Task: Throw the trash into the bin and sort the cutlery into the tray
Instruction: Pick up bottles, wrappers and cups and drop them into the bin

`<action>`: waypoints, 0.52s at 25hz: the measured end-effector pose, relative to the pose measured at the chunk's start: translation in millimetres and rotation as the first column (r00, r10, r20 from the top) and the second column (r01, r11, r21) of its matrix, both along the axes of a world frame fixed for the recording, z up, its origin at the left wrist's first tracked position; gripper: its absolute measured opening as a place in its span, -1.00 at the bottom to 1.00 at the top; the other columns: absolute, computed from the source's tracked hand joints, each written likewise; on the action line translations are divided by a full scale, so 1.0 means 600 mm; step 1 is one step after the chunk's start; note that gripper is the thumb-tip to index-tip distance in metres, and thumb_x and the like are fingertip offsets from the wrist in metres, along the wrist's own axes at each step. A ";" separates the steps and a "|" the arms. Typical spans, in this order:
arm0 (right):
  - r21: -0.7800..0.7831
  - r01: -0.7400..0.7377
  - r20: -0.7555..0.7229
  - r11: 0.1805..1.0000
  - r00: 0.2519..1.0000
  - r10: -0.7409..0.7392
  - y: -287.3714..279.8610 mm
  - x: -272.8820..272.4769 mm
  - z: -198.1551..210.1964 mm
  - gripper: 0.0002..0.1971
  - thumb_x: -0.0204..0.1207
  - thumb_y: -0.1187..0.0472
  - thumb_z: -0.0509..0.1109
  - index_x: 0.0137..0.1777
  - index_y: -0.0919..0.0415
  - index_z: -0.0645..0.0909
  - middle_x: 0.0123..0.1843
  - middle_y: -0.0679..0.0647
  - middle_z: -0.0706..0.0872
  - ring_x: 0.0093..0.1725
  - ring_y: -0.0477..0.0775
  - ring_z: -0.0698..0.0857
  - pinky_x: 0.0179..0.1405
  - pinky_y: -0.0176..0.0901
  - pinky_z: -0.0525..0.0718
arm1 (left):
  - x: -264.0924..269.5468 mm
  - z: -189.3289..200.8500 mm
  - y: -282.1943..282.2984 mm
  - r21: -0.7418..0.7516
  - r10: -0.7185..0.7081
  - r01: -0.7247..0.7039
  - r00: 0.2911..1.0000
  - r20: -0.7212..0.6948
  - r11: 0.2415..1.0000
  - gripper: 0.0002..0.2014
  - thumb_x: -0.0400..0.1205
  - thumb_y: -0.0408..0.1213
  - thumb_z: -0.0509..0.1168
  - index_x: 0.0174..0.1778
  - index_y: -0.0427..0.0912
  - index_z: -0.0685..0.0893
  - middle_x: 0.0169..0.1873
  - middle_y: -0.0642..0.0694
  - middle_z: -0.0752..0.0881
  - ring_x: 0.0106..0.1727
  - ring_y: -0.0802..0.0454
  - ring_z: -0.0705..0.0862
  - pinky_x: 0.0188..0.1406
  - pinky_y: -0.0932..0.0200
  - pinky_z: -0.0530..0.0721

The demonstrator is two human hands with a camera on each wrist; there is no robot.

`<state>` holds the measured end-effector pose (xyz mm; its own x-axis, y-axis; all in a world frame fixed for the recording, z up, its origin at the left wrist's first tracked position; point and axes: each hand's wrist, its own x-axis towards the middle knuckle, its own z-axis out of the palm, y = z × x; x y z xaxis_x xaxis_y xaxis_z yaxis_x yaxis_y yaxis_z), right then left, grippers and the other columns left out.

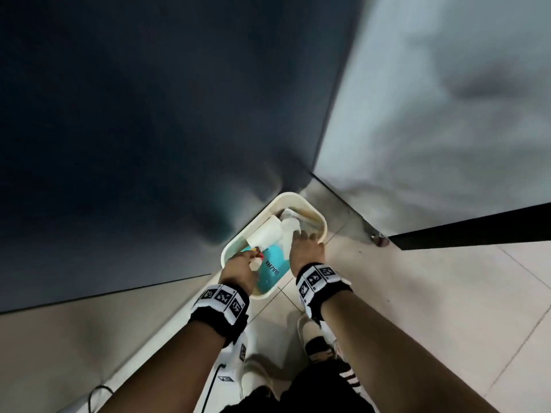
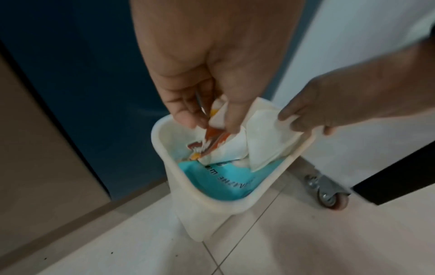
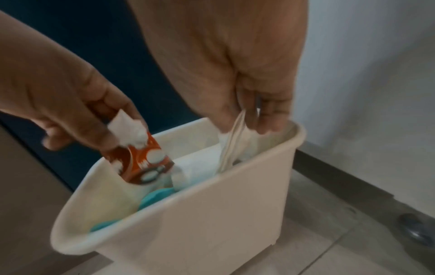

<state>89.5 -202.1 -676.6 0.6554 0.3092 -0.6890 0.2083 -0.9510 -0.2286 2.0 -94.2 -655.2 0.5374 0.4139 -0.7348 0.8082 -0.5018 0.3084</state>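
A cream plastic bin (image 1: pixel 316 214) stands on the tiled floor, with both hands over its mouth. My left hand (image 2: pixel 209 121) pinches an orange-and-white wrapper (image 2: pixel 213 138) bunched with white tissue, its lower end dipping inside the bin (image 2: pixel 160 148). My right hand (image 3: pixel 244 122) pinches a folded white napkin (image 3: pixel 229 148) that hangs into the bin's (image 3: pixel 212 223) far end. In the left wrist view the napkin (image 2: pixel 266 141) lies over the rim under the right hand (image 2: pixel 303 119). A teal packet (image 2: pixel 216 182) lies inside the bin. No cutlery or tray is in view.
A dark blue panel (image 1: pixel 149 114) stands left of the bin and a white unit (image 1: pixel 447 99) on a caster wheel (image 2: pixel 329 197) stands right. A white paper roll or cup (image 1: pixel 265 234) lies in the bin. My shoes (image 1: pixel 316 338) and a black cable (image 1: pixel 208 383) are on the tiles.
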 end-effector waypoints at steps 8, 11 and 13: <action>0.053 0.012 0.014 0.999 1.000 -0.013 -0.023 -0.022 0.117 -0.50 0.55 0.17 0.23 0.51 0.10 0.31 0.53 0.21 0.40 0.52 0.27 0.34 0.45 0.16 0.43 | 0.005 0.118 0.002 0.006 0.059 -0.059 0.998 -0.014 0.998 -0.49 0.53 -0.27 0.37 0.43 -0.14 0.51 0.47 -0.17 0.46 0.44 -0.09 0.51 0.47 0.19 0.38; 0.199 0.139 -0.061 0.970 0.990 -0.129 -0.031 -0.021 0.261 -0.57 0.53 0.19 0.27 0.41 0.14 0.46 0.36 0.20 0.64 0.38 0.26 0.55 0.37 0.04 0.57 | 0.005 0.268 -0.018 -0.038 0.051 -0.050 0.998 0.036 0.998 -0.59 0.56 -0.22 0.35 0.35 -0.14 0.58 0.39 -0.17 0.58 0.36 -0.11 0.58 0.35 0.18 0.47; 0.257 0.098 -0.065 0.962 0.994 -0.084 -0.034 -0.014 0.383 -0.60 0.52 0.22 0.28 0.37 0.21 0.50 0.31 0.23 0.68 0.32 0.25 0.62 0.32 -0.02 0.59 | 0.002 0.394 -0.034 -0.075 0.101 -0.093 0.988 0.116 0.993 -0.63 0.58 -0.22 0.32 0.32 -0.16 0.61 0.33 -0.15 0.65 0.32 -0.11 0.62 0.29 0.21 0.50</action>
<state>81.1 -222.5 -447.0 0.6536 0.4224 -0.6280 0.1043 -0.8721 -0.4781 3.2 -114.5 -418.9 0.5826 0.4189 -0.6965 0.8074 -0.3967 0.4368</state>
